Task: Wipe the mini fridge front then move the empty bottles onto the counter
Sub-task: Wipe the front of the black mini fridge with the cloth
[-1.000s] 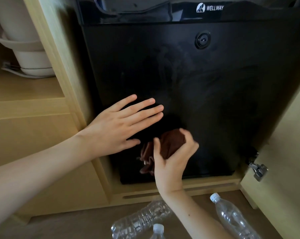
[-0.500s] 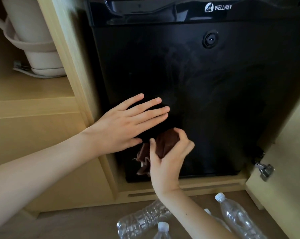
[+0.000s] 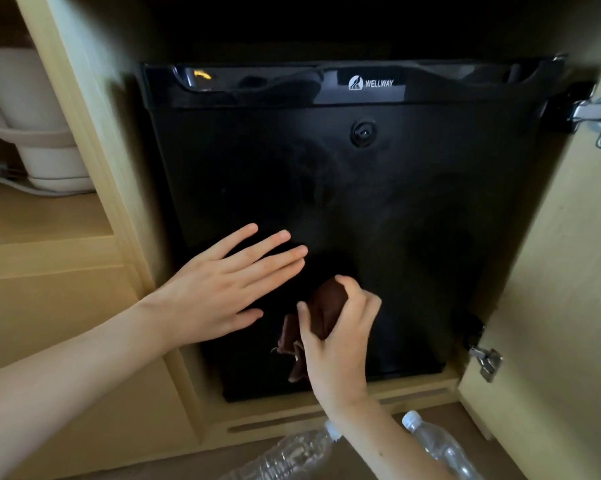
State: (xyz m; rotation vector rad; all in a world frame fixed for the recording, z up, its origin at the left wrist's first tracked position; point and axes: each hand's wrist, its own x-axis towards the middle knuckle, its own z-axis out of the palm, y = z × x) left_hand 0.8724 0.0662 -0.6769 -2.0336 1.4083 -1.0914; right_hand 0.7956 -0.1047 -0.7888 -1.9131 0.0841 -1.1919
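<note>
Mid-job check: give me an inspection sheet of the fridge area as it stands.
Surface: black mini fridge front, door shut, faint smears in the middle.
Job's things: brown cloth at lower door; two clear bottles lying on the floor.
Clutter: white appliance on left shelf.
Grips: left hand flat on door; right hand clutching cloth.
Cables: white cord under appliance.
Surroundings: wooden cabinet, door swung open right, metal hinges.

pale wooden cabinet (image 3: 84, 306), its open door (image 3: 551, 306), metal hinges (image 3: 593, 114), white appliance (image 3: 32, 126) on left shelf
</note>
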